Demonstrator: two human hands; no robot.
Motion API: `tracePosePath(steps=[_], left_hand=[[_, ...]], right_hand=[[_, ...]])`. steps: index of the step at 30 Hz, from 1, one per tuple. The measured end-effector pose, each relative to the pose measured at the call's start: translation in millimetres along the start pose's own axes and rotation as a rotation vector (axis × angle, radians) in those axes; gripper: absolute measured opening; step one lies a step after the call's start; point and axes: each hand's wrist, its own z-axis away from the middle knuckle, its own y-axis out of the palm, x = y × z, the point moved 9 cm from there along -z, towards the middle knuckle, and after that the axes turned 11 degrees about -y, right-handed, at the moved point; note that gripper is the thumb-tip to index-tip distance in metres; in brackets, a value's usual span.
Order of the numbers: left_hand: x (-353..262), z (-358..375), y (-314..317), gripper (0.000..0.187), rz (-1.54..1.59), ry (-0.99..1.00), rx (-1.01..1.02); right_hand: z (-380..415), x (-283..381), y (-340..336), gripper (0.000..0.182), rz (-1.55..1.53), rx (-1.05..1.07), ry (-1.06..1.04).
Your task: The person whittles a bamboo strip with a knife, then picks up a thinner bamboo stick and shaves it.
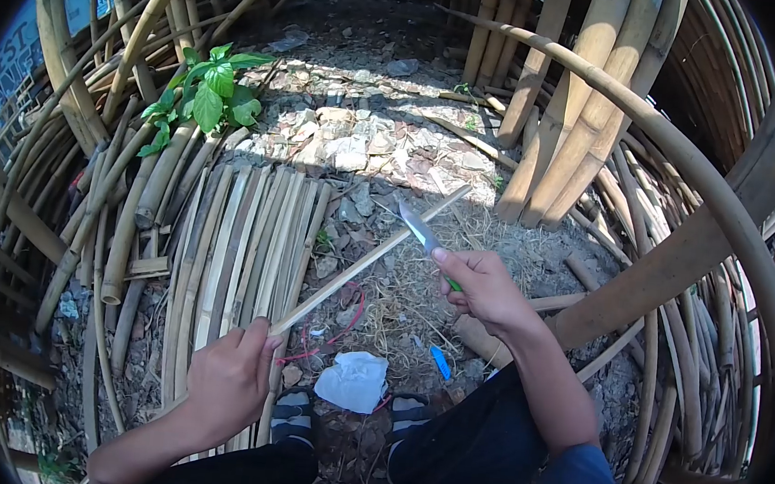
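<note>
My left hand (230, 371) is closed round the near end of a split bamboo strip (348, 275), which slants away up to the right. In my right hand (485, 289) is a knife (419, 229) with a green handle, its blade pointing up and left. The blade overlaps the strip toward its far end. Left of the strip, a row of similar bamboo slats (244, 248) lies side by side on the ground, close beyond my left hand.
Bamboo poles (593, 103) stand at the right, and a long curved pole (682, 143) arches across. A leafy green plant (208, 97) grows at the left. Near my feet lie a white crumpled sheet (352, 382), a blue object (440, 363) and red string (348, 323) on stony ground.
</note>
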Motion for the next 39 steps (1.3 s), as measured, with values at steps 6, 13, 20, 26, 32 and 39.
tracePosePath(steps=[6,13,20,26,32,39], left_hand=[[5.1,5.8,3.6,0.011,-0.002,-0.011,0.021],[3.3,4.5,2.3,0.01,0.017,-0.004,0.019],[1.5,7.9,-9.4,0.008,0.017,0.007,0.0],[2.1,2.2,-13.2,0.009,0.067,-0.022,-0.021],[-3.0,0.6,-2.7,0.009,0.062,-0.024,0.019],[-12.2,1.6,-6.7,0.01,0.02,0.038,-0.042]], right_hand=[[-7.1,-4.9,-37.0,0.045,-0.055,-0.126,0.016],[4.8,-10.6,22.6,0.046,-0.077,0.111,-0.031],[-13.7,-20.2,-89.4,0.047,-0.065,-0.26,0.133],[-0.2,-2.0,-91.9,0.046,-0.125,-0.41,0.021],[16.9,25.1,7.3,0.048,0.116,-0.036,-0.325],[19.0,12.9,21.5,0.047,-0.061,0.077,-0.122]])
